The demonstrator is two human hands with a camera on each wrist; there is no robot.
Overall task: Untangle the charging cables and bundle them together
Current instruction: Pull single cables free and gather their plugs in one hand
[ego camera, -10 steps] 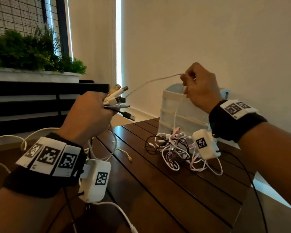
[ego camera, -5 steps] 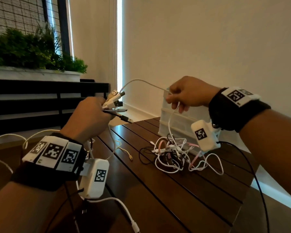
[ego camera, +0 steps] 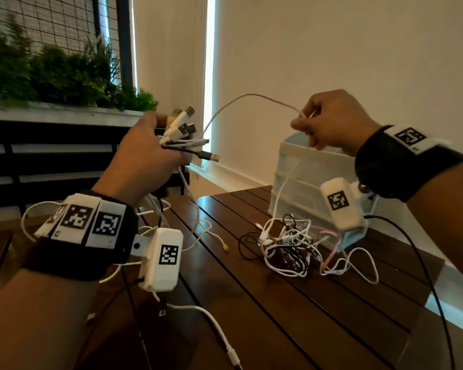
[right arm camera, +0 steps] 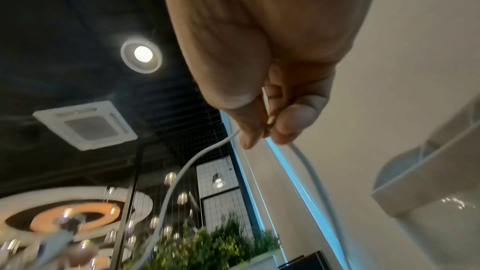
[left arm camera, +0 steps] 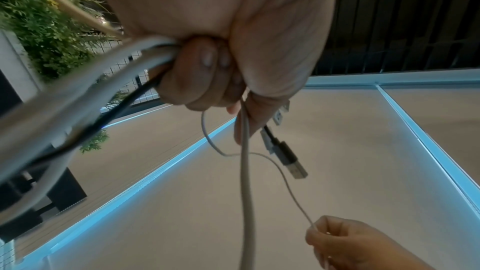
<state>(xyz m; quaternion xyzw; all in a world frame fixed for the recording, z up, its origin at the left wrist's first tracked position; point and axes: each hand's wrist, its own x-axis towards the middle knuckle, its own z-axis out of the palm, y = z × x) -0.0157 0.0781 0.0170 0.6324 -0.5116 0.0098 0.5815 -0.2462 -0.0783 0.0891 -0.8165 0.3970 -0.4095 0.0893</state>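
Observation:
My left hand [ego camera: 147, 153] is raised above the table's left side and grips a bunch of cables [ego camera: 181, 129], white and black, with several USB plugs sticking out past the fingers [left arm camera: 205, 81]. From that fist a thin white cable [ego camera: 251, 98] arcs rightward to my right hand [ego camera: 324, 121], which pinches it between thumb and fingertips [right arm camera: 259, 128]. Below the right hand the same cable [ego camera: 286, 180] drops to a tangled pile of white, black and pink cables [ego camera: 294, 244] on the dark wooden table [ego camera: 265, 316].
A pale plastic drawer box [ego camera: 305, 180] stands on the table just behind the pile. Loose cable tails [ego camera: 211, 233] trail under my left wrist. A planter ledge with green plants [ego camera: 64, 76] is at the far left, a plain wall behind.
My right hand dropped from its high pull, then rose a little and slid along the white cable. The left hand lifted its bunch of plugs slightly. The pile settled back on the table.

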